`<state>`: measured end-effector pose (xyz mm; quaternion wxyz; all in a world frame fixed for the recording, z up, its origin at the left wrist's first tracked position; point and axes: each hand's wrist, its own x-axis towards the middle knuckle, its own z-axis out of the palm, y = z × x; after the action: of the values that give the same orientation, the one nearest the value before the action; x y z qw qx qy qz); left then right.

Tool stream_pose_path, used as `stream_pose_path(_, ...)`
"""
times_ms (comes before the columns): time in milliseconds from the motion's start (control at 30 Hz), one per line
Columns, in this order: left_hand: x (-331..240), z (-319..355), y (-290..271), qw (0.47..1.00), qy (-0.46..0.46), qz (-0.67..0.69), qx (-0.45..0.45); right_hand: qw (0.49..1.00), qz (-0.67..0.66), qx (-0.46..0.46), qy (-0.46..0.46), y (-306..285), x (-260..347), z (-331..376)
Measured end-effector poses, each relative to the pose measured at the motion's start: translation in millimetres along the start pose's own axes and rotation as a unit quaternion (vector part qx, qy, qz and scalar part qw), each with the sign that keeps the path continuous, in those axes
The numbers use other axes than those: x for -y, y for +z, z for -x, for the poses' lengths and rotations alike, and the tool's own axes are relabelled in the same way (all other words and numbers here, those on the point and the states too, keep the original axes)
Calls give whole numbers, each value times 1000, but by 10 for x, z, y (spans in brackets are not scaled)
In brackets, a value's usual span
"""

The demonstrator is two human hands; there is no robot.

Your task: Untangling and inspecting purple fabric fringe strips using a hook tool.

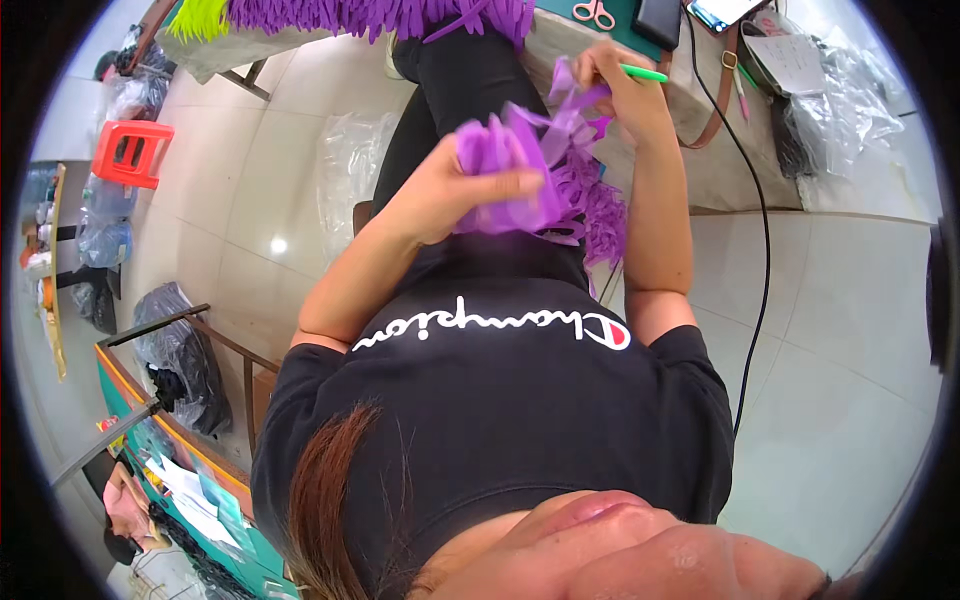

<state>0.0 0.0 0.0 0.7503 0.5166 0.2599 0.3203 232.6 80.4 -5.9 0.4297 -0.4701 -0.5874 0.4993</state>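
Note:
My left hand (480, 190) is closed around a bundle of purple fringed material (515, 150), its thumb across the front. Loose purple strips run from there toward my right hand (618, 90). That hand is higher and further right, fingers bent. A slim bright green stick-like tool (645, 73) pokes out of its grip; its other end is hidden. Purple strips touch its fingertips, slightly blurred. More cut purple fringe (600, 215) hangs below, between my forearms and against my lap.
A table (570, 50) at the top holds pink-handled scissors (594, 13), a black case (659, 22) and more purple fringe (330, 14) with lime green fringe (200, 18). A black cable (765, 220) hangs at the right. A red stool (132, 153) stands on the left.

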Motion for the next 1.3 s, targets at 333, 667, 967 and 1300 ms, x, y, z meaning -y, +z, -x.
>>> stream_pose_path(333, 34, -158, 72, 962, 99, 43, -249, 963, 51, 46, -261, 328, 109, 444)
stream_pose_path(667, -26, -114, 196, 954, 144, -141, -224, 987, -22, 29, -154, 444, 374, 401)
stream_pose_path(967, 13, -128, 88, 951, 131, -98, -262, 917, 206, 8, -342, 553, 421, 475)
stream_pose_path(1300, 37, -196, 100, 937, 121, -51, -323, 931, 141, -61, -331, 582, 271, 589)
